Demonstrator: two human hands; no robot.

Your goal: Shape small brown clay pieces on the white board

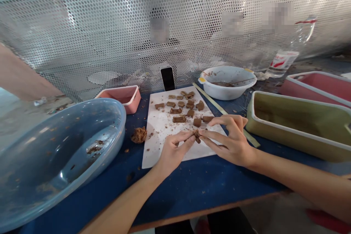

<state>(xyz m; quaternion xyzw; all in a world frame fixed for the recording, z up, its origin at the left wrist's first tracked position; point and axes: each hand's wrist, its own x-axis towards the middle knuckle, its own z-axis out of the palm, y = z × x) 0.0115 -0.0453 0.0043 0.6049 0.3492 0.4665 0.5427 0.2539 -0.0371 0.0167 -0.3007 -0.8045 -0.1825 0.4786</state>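
Both hands meet over the near part of a white board [161, 142] on a blue table. My left hand [174, 150] and my right hand [230, 139] pinch the same small brown lump of dough [196, 135] between their fingertips. Further back on the board lie several shaped brown pieces [179, 109]. A loose ball of brown dough [138, 135] sits on the table just left of the board.
A large blue plastic basin [55, 153] fills the near left. A small pink tray [122, 97], an upright phone [168, 78], a white bowl [227, 80], a long stick [219, 108], an olive tray [296, 124], a pink tray [320, 86] and a bottle [287, 55] stand before a perforated metal screen.
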